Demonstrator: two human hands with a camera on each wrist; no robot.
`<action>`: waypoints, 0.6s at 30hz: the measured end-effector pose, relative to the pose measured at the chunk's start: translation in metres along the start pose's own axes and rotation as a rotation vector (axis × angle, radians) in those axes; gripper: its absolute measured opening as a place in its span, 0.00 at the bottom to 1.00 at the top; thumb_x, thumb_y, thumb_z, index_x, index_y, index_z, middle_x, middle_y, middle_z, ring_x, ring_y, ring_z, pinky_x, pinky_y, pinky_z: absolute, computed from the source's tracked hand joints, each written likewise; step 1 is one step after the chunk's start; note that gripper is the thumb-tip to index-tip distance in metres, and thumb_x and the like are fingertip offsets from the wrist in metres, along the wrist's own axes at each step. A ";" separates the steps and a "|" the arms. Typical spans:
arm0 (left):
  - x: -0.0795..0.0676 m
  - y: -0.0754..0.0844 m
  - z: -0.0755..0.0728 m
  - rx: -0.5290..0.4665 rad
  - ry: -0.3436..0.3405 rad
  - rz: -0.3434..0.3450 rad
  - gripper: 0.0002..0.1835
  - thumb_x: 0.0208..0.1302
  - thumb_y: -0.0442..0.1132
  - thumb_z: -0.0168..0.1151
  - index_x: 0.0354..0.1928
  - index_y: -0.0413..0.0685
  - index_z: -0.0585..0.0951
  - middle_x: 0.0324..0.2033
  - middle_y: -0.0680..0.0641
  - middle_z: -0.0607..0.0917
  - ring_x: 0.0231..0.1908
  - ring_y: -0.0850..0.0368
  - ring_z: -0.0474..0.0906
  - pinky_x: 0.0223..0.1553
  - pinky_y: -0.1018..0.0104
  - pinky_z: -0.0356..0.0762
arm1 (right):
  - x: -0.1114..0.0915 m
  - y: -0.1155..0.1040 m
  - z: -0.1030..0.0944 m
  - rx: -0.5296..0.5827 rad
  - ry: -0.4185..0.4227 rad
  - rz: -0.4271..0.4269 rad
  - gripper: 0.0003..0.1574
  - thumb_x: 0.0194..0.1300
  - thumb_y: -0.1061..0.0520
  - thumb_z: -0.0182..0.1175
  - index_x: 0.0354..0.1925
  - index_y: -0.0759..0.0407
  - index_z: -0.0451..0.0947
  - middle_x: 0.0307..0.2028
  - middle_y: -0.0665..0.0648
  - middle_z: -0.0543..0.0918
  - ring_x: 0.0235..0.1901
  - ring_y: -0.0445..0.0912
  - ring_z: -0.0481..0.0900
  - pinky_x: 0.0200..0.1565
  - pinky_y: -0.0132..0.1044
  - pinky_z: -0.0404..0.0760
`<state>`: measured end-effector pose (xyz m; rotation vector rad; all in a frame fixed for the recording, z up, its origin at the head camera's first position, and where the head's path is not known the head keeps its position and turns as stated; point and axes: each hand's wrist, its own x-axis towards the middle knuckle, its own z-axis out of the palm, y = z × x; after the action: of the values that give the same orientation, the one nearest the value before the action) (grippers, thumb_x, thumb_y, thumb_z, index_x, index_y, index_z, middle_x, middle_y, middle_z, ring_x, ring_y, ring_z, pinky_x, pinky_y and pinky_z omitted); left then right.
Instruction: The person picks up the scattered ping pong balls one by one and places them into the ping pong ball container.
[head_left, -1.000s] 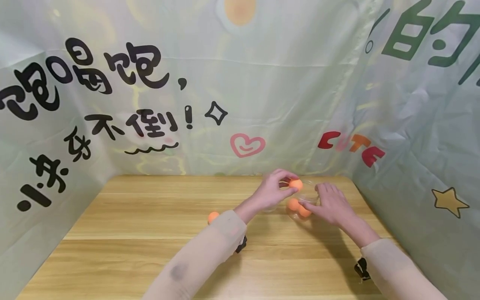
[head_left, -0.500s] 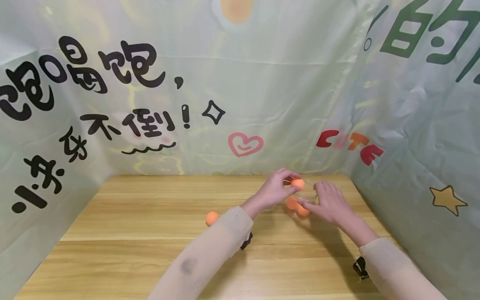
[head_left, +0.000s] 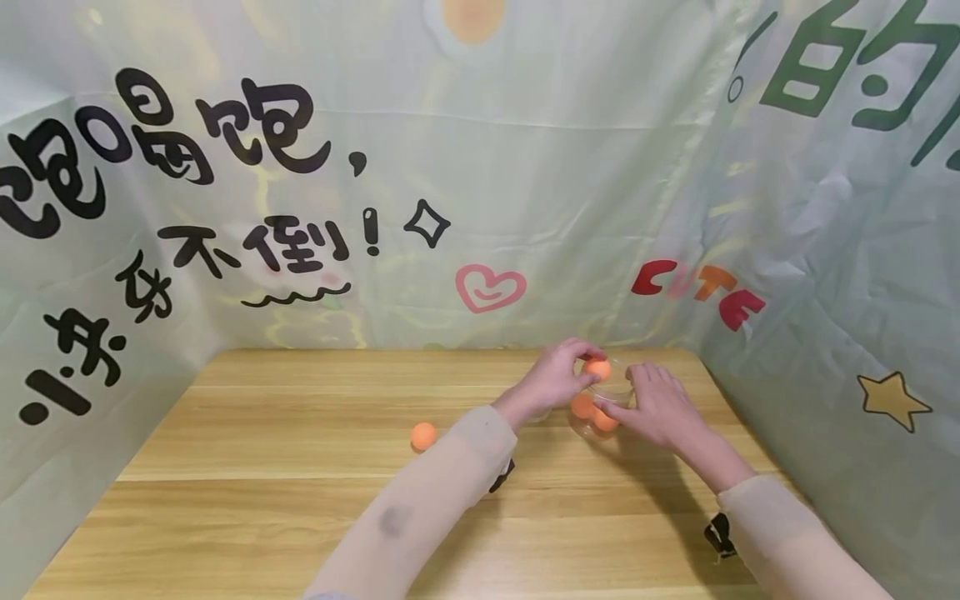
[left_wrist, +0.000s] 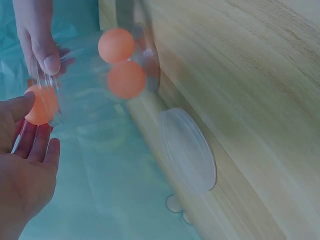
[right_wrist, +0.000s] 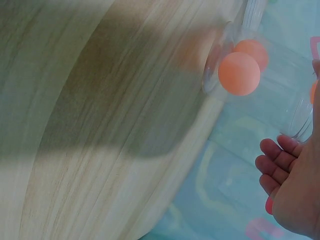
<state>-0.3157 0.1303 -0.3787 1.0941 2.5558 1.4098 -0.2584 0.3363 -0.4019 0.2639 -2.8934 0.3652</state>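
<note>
A clear plastic jar point(right_wrist: 282, 100) stands upright on the table, with an orange ball point(left_wrist: 116, 45) and a second orange ball point(left_wrist: 126, 80) at its bottom. My right hand point(head_left: 663, 406) grips the jar near its rim, thumb on the near side. Between thumb and fingers, my left hand point(head_left: 551, 383) pinches another orange ball point(left_wrist: 41, 105) at the jar's mouth. Part of that ball shows through the clear rim in the left wrist view. One more orange ball point(head_left: 423, 436) lies on the table, left of my left forearm.
A clear round lid point(left_wrist: 187, 150) lies flat on the table beside the jar, mostly hidden by my left hand in the head view. The wooden table point(head_left: 262, 517) meets printed cloth walls point(head_left: 585, 208) at its back and sides, close behind the jar.
My left hand has moved slightly right with its ball, to the jar's mouth. The right hand and jar stay nearly in place. More of the loose ball shows beside my left sleeve.
</note>
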 end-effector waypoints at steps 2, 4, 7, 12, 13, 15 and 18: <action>0.000 0.000 0.001 0.020 -0.004 0.003 0.17 0.71 0.34 0.68 0.60 0.47 0.83 0.55 0.52 0.82 0.56 0.60 0.77 0.59 0.72 0.76 | 0.000 0.000 0.000 0.000 0.005 -0.003 0.48 0.65 0.28 0.65 0.53 0.71 0.71 0.47 0.68 0.77 0.50 0.63 0.74 0.53 0.64 0.72; 0.000 0.000 0.001 0.039 -0.005 0.001 0.17 0.71 0.34 0.68 0.60 0.47 0.83 0.56 0.52 0.82 0.57 0.60 0.77 0.59 0.72 0.76 | 0.000 0.000 0.000 0.000 0.009 -0.006 0.47 0.65 0.29 0.65 0.52 0.71 0.71 0.47 0.68 0.78 0.49 0.63 0.74 0.53 0.63 0.72; 0.000 0.001 0.001 0.040 -0.011 -0.013 0.19 0.71 0.34 0.67 0.62 0.48 0.82 0.59 0.52 0.82 0.58 0.59 0.77 0.59 0.72 0.76 | -0.001 -0.001 0.000 -0.002 0.008 -0.007 0.46 0.66 0.30 0.65 0.52 0.71 0.71 0.47 0.68 0.78 0.50 0.64 0.74 0.53 0.64 0.72; -0.003 0.002 -0.001 0.049 -0.018 -0.029 0.20 0.73 0.35 0.66 0.64 0.51 0.81 0.62 0.53 0.80 0.62 0.57 0.76 0.59 0.70 0.77 | 0.000 -0.002 0.000 -0.009 -0.006 -0.008 0.48 0.67 0.28 0.63 0.55 0.72 0.71 0.49 0.70 0.77 0.52 0.65 0.74 0.56 0.66 0.71; -0.004 0.001 -0.002 0.059 -0.018 -0.027 0.20 0.73 0.36 0.66 0.64 0.52 0.81 0.62 0.53 0.80 0.63 0.56 0.76 0.60 0.70 0.77 | 0.000 -0.001 0.000 -0.010 -0.009 -0.008 0.49 0.67 0.28 0.63 0.55 0.72 0.70 0.49 0.70 0.77 0.52 0.65 0.73 0.56 0.66 0.71; -0.005 0.001 -0.005 0.075 -0.016 -0.020 0.20 0.74 0.36 0.65 0.65 0.52 0.81 0.62 0.53 0.80 0.63 0.56 0.76 0.61 0.69 0.77 | 0.000 -0.001 0.001 -0.010 -0.009 -0.005 0.49 0.67 0.28 0.63 0.56 0.73 0.70 0.49 0.70 0.77 0.53 0.65 0.73 0.56 0.66 0.71; -0.008 0.000 -0.009 0.089 -0.006 0.001 0.19 0.74 0.37 0.65 0.64 0.52 0.81 0.62 0.53 0.80 0.63 0.54 0.76 0.62 0.67 0.77 | 0.000 -0.001 0.001 -0.014 -0.014 -0.002 0.50 0.67 0.28 0.63 0.56 0.74 0.70 0.50 0.71 0.77 0.53 0.66 0.73 0.56 0.66 0.71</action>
<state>-0.3127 0.1197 -0.3757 1.1097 2.6376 1.3020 -0.2583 0.3351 -0.4024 0.2685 -2.9078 0.3437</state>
